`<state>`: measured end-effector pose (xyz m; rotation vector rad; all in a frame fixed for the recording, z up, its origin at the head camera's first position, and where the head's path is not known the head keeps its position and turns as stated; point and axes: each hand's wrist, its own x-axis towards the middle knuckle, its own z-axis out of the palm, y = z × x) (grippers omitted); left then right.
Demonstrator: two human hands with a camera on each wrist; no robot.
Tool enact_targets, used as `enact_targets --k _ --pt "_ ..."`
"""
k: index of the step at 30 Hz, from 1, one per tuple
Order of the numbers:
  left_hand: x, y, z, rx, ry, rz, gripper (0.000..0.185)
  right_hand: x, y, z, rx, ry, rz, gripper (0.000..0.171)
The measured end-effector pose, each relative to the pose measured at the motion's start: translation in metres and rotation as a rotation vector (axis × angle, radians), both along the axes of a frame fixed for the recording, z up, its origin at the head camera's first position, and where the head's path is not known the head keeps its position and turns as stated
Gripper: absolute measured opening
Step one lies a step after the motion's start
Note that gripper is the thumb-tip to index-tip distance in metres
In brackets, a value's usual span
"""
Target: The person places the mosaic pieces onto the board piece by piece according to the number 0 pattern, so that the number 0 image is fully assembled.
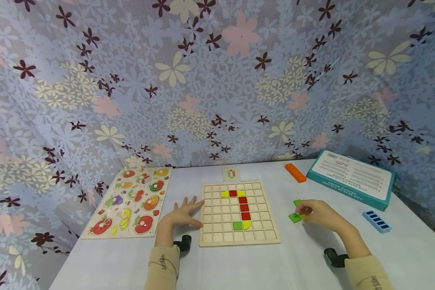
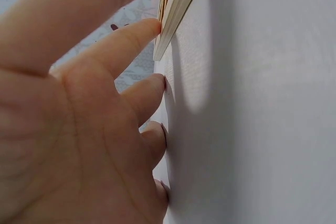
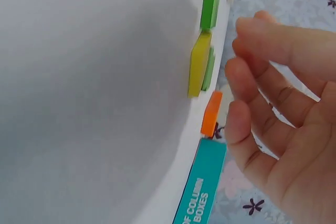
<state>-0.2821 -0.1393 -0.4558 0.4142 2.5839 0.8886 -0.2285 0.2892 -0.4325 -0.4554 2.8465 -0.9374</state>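
Note:
A wooden grid board (image 1: 217, 237) carries red, yellow and green tiles set in some of its squares. My left hand (image 1: 183, 213) spreads its fingers at the board's left edge; in the left wrist view, a fingertip (image 2: 153, 27) touches the board's side and other fingertips rest on the table. Over a few loose tiles to the right of the board is my right hand (image 1: 320, 215), its fingers bent. Close under it lie a green tile (image 1: 295, 218), a yellow tile (image 3: 199, 65) and another green tile (image 3: 208, 69). I see nothing between its thumb and fingers in the right wrist view.
A small pattern card (image 1: 231, 173) lies behind the board. On the left is a fruit puzzle board (image 1: 130, 205). An orange block (image 1: 295, 172), a teal box (image 1: 351, 177) and a light blue slotted piece (image 1: 376, 221) stand on the right. A flowered cloth hangs behind the table.

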Motion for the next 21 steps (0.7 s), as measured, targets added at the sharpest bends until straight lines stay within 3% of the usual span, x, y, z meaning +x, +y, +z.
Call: enact_targets --k 9,21 --pt "0.0009 0.0001 0.0016 -0.001 0.002 -0.001 0.088 -0.0014 0.009 -0.0056 0.054 -0.056 -0.057 0.028" --pt "0.0001 0.0007 0.0015 -0.006 0.008 -0.002 0.088 -0.0002 0.0097 -0.0007 0.093 -0.089 -0.022 0.031"
